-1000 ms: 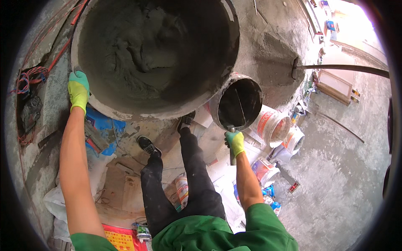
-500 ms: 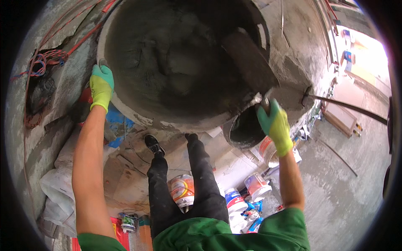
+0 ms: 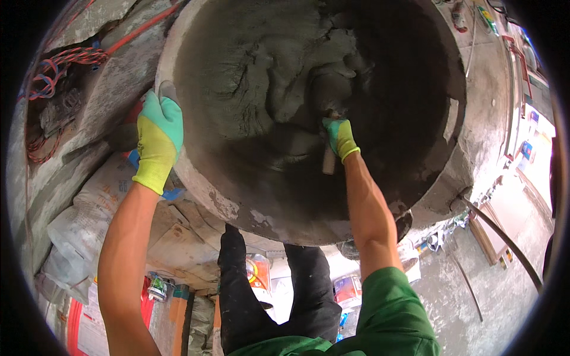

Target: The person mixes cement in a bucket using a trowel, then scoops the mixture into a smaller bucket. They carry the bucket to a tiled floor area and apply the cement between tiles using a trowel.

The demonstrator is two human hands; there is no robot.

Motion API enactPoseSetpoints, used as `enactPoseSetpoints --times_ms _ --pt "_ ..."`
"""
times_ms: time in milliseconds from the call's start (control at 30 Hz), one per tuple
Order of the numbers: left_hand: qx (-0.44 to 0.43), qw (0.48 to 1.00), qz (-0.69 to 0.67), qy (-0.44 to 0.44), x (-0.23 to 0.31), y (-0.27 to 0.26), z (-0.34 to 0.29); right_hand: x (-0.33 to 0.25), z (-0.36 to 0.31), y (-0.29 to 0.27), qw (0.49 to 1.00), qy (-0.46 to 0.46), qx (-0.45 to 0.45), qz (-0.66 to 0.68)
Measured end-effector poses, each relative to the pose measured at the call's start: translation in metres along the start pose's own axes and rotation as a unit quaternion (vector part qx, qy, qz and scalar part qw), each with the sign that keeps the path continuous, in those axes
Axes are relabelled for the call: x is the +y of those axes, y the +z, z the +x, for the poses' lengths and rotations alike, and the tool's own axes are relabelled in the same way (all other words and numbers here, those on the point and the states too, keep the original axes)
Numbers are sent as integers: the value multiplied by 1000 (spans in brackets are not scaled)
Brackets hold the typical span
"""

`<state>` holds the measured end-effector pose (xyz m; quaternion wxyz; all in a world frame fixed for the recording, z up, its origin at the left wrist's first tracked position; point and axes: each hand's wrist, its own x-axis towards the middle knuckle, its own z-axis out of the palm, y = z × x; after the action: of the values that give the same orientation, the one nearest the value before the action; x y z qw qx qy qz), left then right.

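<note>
A large round tub (image 3: 436, 172) holds wet grey mortar (image 3: 279, 77), heaped and furrowed toward its far side. My left hand (image 3: 159, 133), in a green-and-yellow work glove, is closed round the tub's left rim. Inside the tub my right hand (image 3: 339, 137), gloved alike, grips a trowel by its handle (image 3: 328, 161), whose end sticks out below the fist. Its blade is sunk into or coated with mortar and hard to make out. A dark bucket (image 3: 404, 226) beside the near right rim is mostly hidden by my right forearm.
Red cord (image 3: 77, 56) lies coiled on the rough ledge at the left, above pale sacks (image 3: 89, 207). Paint buckets (image 3: 347, 291) stand on the floor by my legs. A dark rod or hose (image 3: 504, 240) juts out at the right, near a flat panel (image 3: 490, 237).
My right hand has swung from the bucket at the near right rim into the middle of the tub, taking the trowel into the mortar. My left hand stays on the rim; the view has shifted.
</note>
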<state>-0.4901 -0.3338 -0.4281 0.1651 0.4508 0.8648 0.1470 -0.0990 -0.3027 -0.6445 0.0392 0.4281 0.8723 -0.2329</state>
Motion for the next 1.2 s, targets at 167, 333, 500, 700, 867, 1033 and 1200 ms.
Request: enactPoseSetpoints --times_ms 167,333,500,700,867,1033,1200 --pt "-8 1000 10 -1 1 -4 1 -43 40 -17 608 361 45 706" --pt "1 1000 10 -14 -7 2 3 -62 32 -67 511 369 51 775" --pt "0 1000 12 -5 -14 7 6 -68 32 -78 607 368 87 699" --pt "-10 1000 15 -15 -12 6 9 -75 22 -126 636 342 132 679" --pt "21 999 7 32 -9 8 8 -111 -20 -207 661 306 197 656" --pt "37 998 13 55 -11 10 13 -165 -105 -275 630 374 200 651" --pt "35 995 14 87 -19 14 19 -212 -228 -316 631 389 256 620"
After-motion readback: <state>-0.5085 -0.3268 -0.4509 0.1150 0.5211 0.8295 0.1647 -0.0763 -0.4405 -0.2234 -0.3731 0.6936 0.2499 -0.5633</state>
